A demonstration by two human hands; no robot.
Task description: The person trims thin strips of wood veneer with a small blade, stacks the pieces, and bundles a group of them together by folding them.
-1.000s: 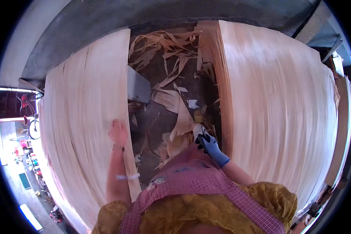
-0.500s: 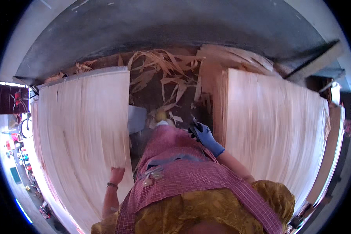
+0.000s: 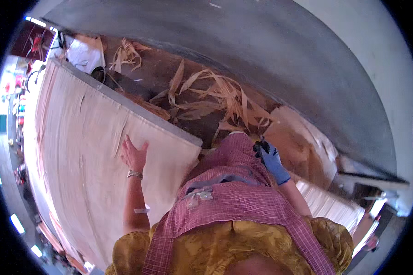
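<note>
My bare left hand [image 3: 134, 155], with a wristwatch, has its fingers apart over the top of a stack of pale wood veneer sheets [image 3: 78, 142] on the left. My right hand [image 3: 270, 160], in a blue and black glove, grips a dark hand tool [image 3: 263, 143], too small to make out exactly, beside my pink checked apron [image 3: 229, 201]. The near right corner of the left stack is close to the apron, which partly hides it.
Loose veneer strips [image 3: 220, 91] litter the dark floor along a long grey wall [image 3: 261, 36]. Brown torn sheets [image 3: 298, 146] lie right of my legs, beside another pale stack [image 3: 326, 201] and a wooden bar [image 3: 371, 182]. Colourful clutter lines the far left.
The view has turned leftward toward the left stack's wall-side end. My left hand has risen and its fingers have spread. The right hand still grips the tool and has shifted rightward in view.
</note>
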